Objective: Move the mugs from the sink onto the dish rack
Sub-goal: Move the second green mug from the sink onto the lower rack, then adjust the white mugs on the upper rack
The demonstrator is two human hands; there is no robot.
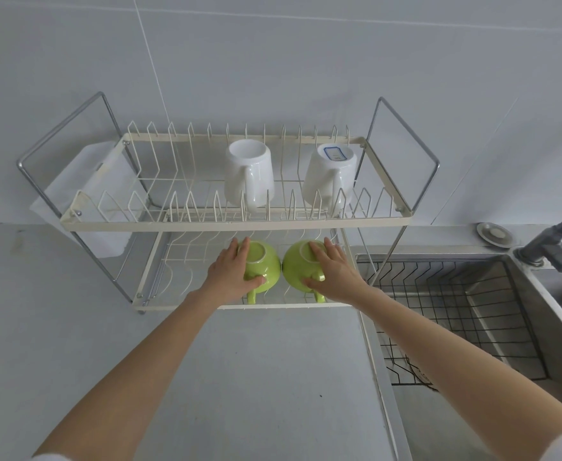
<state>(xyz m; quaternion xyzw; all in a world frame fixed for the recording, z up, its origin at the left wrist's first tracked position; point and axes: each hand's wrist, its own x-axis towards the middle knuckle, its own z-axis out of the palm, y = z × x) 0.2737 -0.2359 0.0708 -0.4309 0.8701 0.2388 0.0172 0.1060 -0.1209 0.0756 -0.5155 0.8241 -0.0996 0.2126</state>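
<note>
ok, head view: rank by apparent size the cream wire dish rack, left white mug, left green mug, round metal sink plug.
1. Cream wire dish rack
2. Left white ceramic mug; left green ceramic mug looks similar, partly hidden by a hand, so unranked
3. Round metal sink plug

A pale grey tiled wall [306,61] is seen behind the work area, crossed by thin white grout lines. A light grey worktop [256,377] extends below it, matt and lightly speckled. At the right edge a dark metal tap [552,244] is mounted, and a round metal cap [494,233] is set into the ledge just beside it. A translucent white plastic tray [86,191] is leaned against the wall at the left. Lighting is even and diffuse; no window is seen.
</note>
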